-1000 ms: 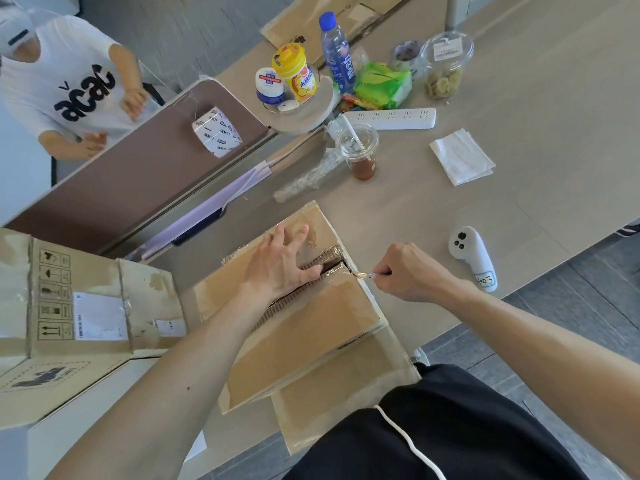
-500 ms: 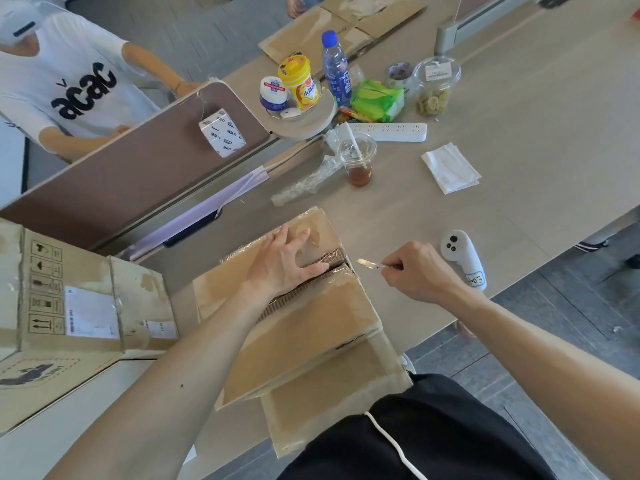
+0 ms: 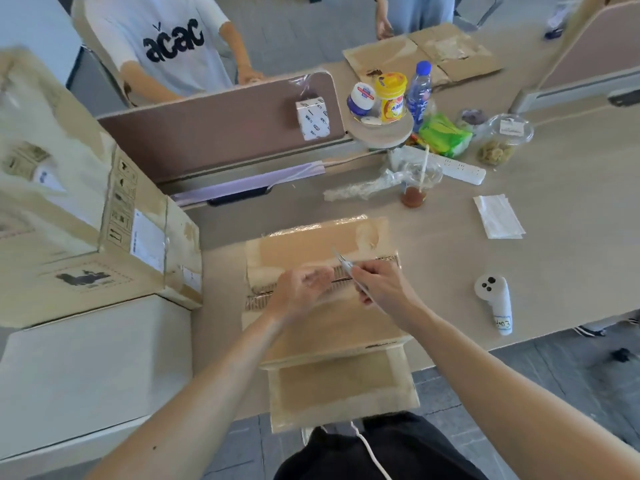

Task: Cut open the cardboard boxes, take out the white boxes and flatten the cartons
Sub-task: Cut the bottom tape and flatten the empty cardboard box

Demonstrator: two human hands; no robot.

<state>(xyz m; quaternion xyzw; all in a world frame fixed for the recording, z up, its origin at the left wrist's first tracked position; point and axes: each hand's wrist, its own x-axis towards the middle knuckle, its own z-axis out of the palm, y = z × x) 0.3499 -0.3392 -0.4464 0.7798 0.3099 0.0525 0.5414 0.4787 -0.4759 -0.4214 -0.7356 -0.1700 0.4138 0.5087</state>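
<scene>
Two hands work over the slit seam of a cardboard box (image 3: 332, 327) lying at the near edge of the desk (image 3: 519, 265).
The right hand (image 3: 384, 289) pinches a thin blade (image 3: 341, 263), tip pointing up and away over the seam. The left hand (image 3: 301, 294), just beside it, is blurred; its grip cannot be told. A white controller (image 3: 493, 301) lies right, a large carton (image 3: 69, 237) stands left, a drink cup (image 3: 417, 188) beyond.

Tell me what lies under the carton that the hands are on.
A flat cardboard sheet juts out from under the carton, past the table edge. How far it reaches underneath is covered.
</scene>
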